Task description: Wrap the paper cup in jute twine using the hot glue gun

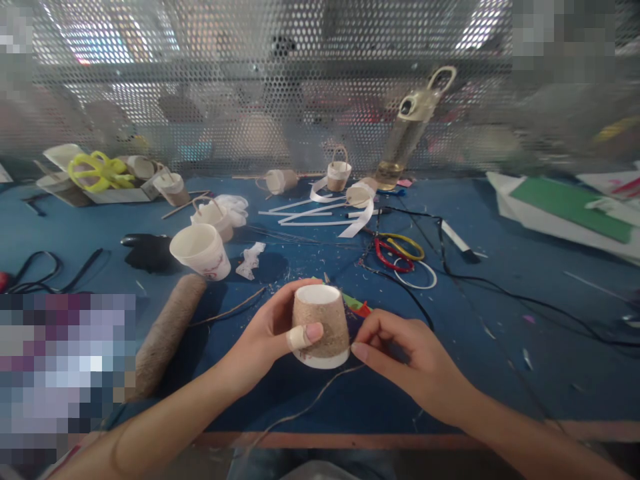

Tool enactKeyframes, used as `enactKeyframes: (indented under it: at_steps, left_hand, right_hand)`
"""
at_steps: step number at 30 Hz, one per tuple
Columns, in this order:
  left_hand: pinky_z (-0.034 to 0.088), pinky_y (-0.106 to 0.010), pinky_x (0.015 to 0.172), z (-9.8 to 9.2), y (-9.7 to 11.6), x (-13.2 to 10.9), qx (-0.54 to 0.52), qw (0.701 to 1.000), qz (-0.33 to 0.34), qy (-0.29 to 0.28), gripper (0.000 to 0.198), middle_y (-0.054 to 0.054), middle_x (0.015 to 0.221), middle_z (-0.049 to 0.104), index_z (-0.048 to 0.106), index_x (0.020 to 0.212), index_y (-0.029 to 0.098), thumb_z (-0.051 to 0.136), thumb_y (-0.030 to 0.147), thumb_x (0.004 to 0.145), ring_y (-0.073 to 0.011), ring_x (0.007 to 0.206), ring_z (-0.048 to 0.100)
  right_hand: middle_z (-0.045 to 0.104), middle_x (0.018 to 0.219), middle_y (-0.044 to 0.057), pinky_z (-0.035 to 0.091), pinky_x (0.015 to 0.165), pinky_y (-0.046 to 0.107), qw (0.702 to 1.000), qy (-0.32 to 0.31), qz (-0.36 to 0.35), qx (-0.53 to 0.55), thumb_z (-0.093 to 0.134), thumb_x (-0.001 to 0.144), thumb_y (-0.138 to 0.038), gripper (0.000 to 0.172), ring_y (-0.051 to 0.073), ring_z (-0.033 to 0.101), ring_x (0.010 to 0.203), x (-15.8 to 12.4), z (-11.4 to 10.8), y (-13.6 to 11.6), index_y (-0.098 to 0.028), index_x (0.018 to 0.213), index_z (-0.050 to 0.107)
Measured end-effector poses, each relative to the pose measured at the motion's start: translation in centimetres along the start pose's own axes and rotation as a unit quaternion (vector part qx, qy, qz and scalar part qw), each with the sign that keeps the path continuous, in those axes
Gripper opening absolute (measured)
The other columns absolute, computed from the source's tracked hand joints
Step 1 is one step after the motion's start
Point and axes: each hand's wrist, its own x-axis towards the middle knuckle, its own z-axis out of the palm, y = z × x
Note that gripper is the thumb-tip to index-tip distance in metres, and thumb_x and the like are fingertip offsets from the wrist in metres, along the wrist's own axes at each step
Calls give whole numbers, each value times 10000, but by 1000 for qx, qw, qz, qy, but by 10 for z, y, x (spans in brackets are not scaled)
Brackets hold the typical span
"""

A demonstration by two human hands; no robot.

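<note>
Left hand [273, 331] holds a twine-wrapped cup [327, 317] wide end down.

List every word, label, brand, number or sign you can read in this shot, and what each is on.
None can be read.
White cup standing left of the hands: reddish print on its side, too blurred to read.
Twine-wrapped cup in the left hand: faint marks on the bare white band at its bottom, too small to read.
</note>
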Motion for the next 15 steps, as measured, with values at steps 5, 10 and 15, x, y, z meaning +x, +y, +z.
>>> enactKeyframes:
  at_steps: [5, 10, 15]
  left_hand:
    - [509, -306, 908, -1, -1, -1, 2, 1000, 5, -8, 470, -47, 1215, 730, 738, 1165, 311, 881, 311, 717, -247, 1132, 633]
    - [507, -265, 896, -2, -3, 0, 0, 1000, 15, -26, 469, -35, 1232, 725, 735, 1177, 331, 874, 299, 731, -221, 1133, 636]
    - [503, -246, 890, -4, -4, 1, 3, 999, 18, -41, 475, -23, 1233, 721, 729, 1188, 345, 872, 302, 737, -208, 1131, 636]
  right_hand:
    - [493, 616, -52, 344, 515, 261, 1000, -1, -2, -1, 615, 961, -375, 219, 111, 433, 544, 2, 0, 1, -212, 816, 609]
    - [497, 617, -52, 348, 516, 260, 1000, -2, -9, -4, 609, 959, -352, 206, 108, 430, 537, 3, 0, 0, -208, 811, 607]
    - [465, 584, -68, 334, 498, 248, 1000, 4, -22, -14, 607, 955, -340, 208, 100, 407, 511, 2, 0, -1, -206, 796, 606]
